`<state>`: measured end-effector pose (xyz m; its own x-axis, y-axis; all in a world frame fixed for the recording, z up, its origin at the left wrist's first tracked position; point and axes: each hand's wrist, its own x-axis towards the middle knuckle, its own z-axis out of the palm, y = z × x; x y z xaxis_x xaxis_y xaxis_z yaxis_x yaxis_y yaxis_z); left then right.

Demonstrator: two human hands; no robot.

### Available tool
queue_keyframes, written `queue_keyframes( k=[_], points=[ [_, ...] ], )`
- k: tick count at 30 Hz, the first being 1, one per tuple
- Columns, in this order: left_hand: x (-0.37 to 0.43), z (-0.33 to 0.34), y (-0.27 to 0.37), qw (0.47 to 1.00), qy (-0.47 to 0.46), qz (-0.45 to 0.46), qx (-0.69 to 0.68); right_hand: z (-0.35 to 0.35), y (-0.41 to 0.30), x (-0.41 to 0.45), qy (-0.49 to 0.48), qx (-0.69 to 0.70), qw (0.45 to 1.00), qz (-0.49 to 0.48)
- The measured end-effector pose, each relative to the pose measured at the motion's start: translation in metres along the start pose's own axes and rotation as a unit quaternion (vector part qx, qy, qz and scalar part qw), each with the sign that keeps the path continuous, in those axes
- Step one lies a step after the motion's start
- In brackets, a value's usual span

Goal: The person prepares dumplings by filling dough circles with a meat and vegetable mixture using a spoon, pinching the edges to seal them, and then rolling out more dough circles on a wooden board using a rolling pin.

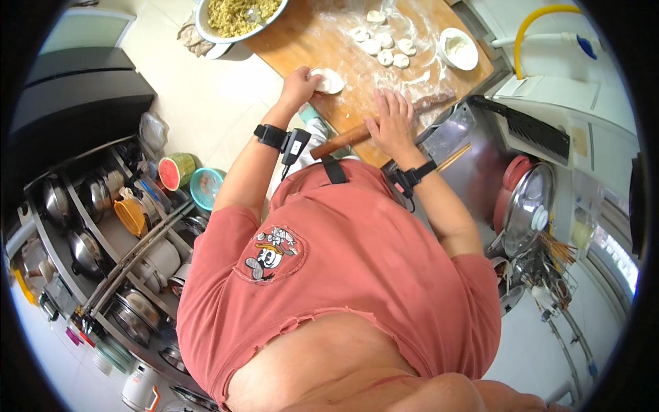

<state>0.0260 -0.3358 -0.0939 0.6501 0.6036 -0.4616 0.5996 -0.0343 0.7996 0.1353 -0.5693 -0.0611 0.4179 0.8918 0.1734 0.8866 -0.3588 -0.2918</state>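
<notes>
My left hand (301,88) pinches the near edge of a flat round dough wrapper (328,81) at the left edge of a floured wooden board (355,116). My right hand (391,121) lies over a wooden rolling pin (342,141), palm down with the fingers stretched forward; its near end juts past the board's edge. Several small dough pieces (384,40) sit farther back on the board. A white bowl of flour (458,49) stands at the board's right, and a large bowl of chopped filling (239,15) with a spoon in it is at the upper left.
A steel counter (463,170) with chopsticks (454,157) adjoins the board on the right. A knife (489,105) and a glass lid (530,206) are beyond it. Down on the left are a pot rack (98,221), a cut watermelon (176,171) and a turquoise basket (207,188).
</notes>
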Motion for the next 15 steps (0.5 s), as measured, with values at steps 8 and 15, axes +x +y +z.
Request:
queue_keyframes(
  k=[8, 15],
  points=[
    [-0.008, -0.001, -0.004, 0.991, -0.019, 0.005, -0.134, -0.009, 0.014, 0.012, 0.023, 0.026, 0.999, 0.025],
    [-0.010, 0.009, -0.018, 0.989, -0.032, 0.013, -0.145, -0.069, 0.142, 0.095, 0.188, -0.006, 0.975, 0.119]
  ],
)
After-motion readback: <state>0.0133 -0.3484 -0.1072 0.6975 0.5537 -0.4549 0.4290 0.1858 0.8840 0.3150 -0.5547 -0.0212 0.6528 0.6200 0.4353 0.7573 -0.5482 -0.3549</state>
